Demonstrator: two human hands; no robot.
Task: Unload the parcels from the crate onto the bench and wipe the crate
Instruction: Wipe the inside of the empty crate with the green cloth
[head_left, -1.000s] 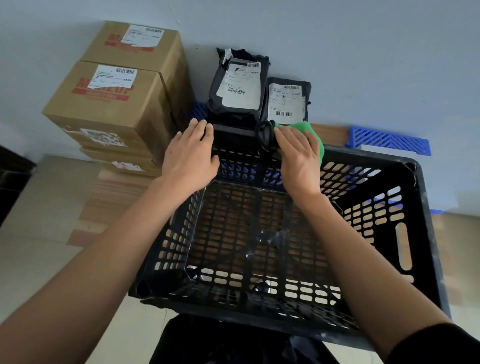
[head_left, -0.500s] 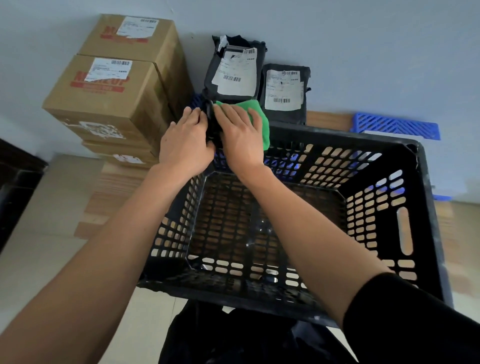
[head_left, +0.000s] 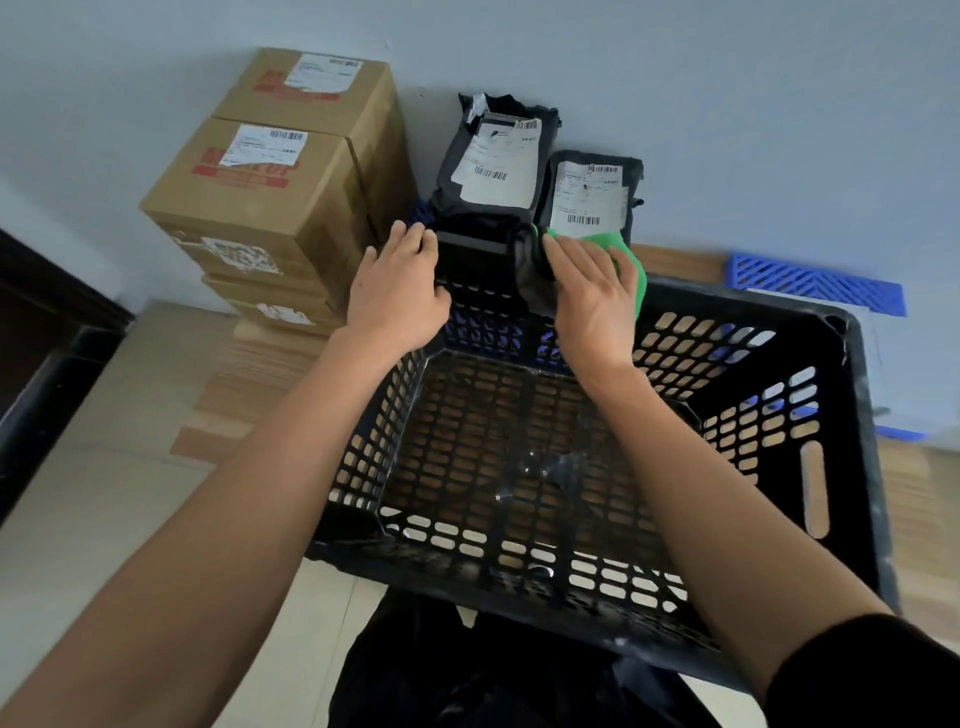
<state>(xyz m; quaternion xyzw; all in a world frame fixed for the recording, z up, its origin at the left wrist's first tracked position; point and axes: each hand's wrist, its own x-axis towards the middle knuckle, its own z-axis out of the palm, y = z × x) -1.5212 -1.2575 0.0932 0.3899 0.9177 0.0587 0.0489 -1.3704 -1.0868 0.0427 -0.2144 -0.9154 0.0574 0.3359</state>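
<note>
Where the floor meets the wall at far left, a dark edge runs down the frame, and next to it brown boxes stand stacked, white labels on top. Right of them, the left hand rests on the far left corner of the crate, fingers fairly straight and laid over the rim, clasping nothing. Behind that rim two black parcels with white labels lean against the wall, side by side. The right hand presses flat, fingers extended, on a green cloth at the far rim, with a dark bunched part of the cloth showing just left of its fingers. The crate is black, slotted, tilted toward the person, and holds no parcels. A blue grid lies beyond its far right corner.
</note>
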